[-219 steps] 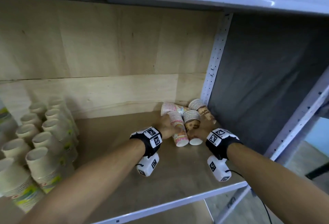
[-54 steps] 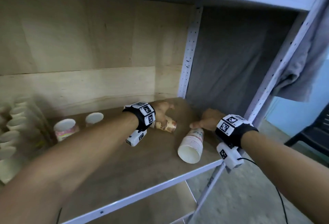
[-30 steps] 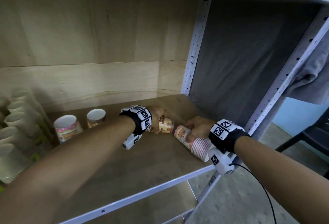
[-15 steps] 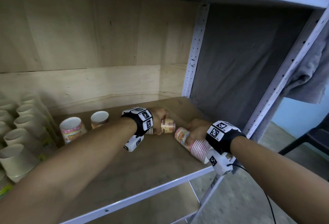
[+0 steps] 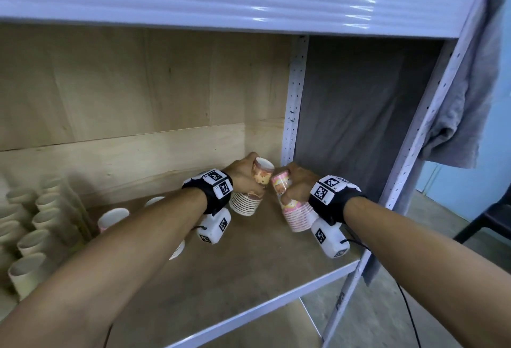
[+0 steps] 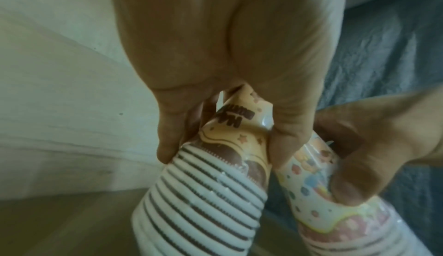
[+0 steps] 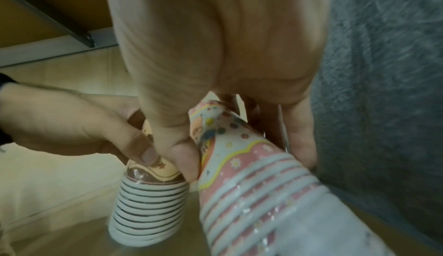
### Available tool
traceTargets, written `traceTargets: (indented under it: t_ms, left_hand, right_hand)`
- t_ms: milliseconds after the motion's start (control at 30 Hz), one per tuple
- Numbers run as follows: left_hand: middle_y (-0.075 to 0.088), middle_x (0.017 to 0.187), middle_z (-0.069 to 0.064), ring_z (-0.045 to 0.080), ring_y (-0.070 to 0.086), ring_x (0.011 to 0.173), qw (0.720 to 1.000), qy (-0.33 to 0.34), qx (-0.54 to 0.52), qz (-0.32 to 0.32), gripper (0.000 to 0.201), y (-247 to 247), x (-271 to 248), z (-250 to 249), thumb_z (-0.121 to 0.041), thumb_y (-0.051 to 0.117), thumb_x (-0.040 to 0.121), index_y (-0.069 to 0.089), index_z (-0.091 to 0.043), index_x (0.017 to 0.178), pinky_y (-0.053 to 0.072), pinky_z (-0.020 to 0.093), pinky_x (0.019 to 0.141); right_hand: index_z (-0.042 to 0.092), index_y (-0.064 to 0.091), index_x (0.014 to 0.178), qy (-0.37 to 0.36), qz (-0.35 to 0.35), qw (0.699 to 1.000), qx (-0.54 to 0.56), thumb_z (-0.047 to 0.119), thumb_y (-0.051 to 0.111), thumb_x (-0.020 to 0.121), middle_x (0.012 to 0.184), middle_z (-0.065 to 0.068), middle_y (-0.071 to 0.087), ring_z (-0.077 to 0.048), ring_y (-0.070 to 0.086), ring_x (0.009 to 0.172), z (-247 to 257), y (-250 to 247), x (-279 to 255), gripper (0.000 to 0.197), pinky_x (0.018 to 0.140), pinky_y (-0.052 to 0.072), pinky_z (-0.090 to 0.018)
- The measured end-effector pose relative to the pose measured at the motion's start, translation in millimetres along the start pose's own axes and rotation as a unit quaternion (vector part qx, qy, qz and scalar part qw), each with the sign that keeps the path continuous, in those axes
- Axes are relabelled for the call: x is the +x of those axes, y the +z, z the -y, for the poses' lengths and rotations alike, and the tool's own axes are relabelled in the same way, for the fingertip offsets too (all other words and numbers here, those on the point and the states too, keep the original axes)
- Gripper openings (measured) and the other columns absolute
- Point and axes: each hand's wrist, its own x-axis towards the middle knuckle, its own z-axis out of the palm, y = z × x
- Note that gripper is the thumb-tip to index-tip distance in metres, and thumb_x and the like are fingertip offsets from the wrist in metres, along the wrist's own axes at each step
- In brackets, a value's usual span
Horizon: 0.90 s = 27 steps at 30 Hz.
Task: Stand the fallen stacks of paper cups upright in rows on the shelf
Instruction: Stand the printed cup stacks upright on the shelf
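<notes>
Two cup stacks gripped near frame centre, one per hand, rims down, bases up. Left hand (image 5: 243,175) curled round brown-striped stack (image 5: 247,203), thumb and fingers (image 6: 167,142) clamped on top cup's printed body; stack roughly upright, rims at or just above shelf board (image 5: 249,278), contact not clear. Right hand (image 5: 297,186) wrapped round pink-striped stack (image 5: 297,216), tilted w/ base leaning toward left stack, rims lower right by wrist. Stacks just beside each other, top cups nearly touching; in wrist views thumbs met betw. the two stacks. Both wrapped in clear film, seen as glints in right wrist view on pink stack (image 7: 251,193) and brown stack (image 7: 148,209). Same pair in left wrist view: brown (image 6: 203,193), pink (image 6: 335,212), right hand (image 6: 359,146) at right edge.

Lower left of head view: rows of plain cup stacks (image 5: 33,240) upright, mouths up. Nearer centre-left, pink-printed stack (image 5: 112,216) upright, partly behind left forearm; another rim (image 5: 154,201) behind it, mostly hidden. Grey cloth (image 5: 470,99) draped over shelf frame, upper right. Marker bands w/ white cam units on both wrists.
</notes>
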Motion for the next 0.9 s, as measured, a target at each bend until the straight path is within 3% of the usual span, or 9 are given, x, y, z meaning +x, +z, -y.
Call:
traceTargets:
  t_ms: [133,400,533,733,900]
  left_hand:
    - [0.064,0.107,-0.006,0.016,0.063,0.098,0.999,-0.015,-0.045,-0.018,0.072,1,2,3,-0.027,0.089,0.058,0.045,-0.032,0.115,0.054,0.029,0.079]
    - [0.062,0.110,-0.001,0.021,0.060,0.102,0.996,-0.042,-0.072,-0.035,0.069,9,9,9,-0.024,0.089,0.062,0.046,-0.022,0.117,0.048,0.029,0.078]
    - [0.060,0.108,-0.001,0.020,0.058,0.100,0.995,-0.052,-0.078,-0.031,0.070,16,11,12,-0.020,0.088,0.065,0.046,-0.019,0.120,0.045,0.027,0.075]
    - [0.059,0.108,-0.002,0.018,0.057,0.098,0.995,-0.067,-0.070,-0.014,0.068,27,12,18,-0.021,0.089,0.064,0.044,-0.021,0.116,0.044,0.026,0.074]
    - [0.059,0.115,-0.001,0.019,0.056,0.101,0.995,-0.076,-0.057,0.007,0.075,28,12,18,-0.023,0.088,0.067,0.042,-0.019,0.126,0.045,0.027,0.079]
  right_hand:
    - [0.013,0.039,0.122,0.018,-0.046,0.999,0.018,0.017,0.081,0.068,0.111,-0.009,0.060,-0.029,0.062,0.100,5,1,3,0.068,0.080,0.057,-0.040]
    - [0.009,0.035,0.124,0.042,-0.117,0.990,0.070,0.014,0.079,0.073,0.120,-0.013,0.057,-0.034,0.060,0.109,8,16,14,0.068,0.075,0.050,-0.034]
    - [0.008,0.036,0.124,0.051,-0.116,0.988,0.091,0.013,0.079,0.073,0.123,-0.014,0.056,-0.033,0.059,0.111,4,24,16,0.067,0.074,0.048,-0.033]
    - [0.010,0.036,0.124,0.055,-0.108,0.987,0.108,0.014,0.080,0.071,0.123,-0.012,0.056,-0.032,0.060,0.110,-3,30,15,0.069,0.083,0.053,-0.037]
    - [0.012,0.038,0.123,0.047,-0.092,0.988,0.116,0.014,0.083,0.069,0.122,-0.011,0.057,-0.032,0.059,0.110,-7,26,13,0.070,0.081,0.054,-0.038]
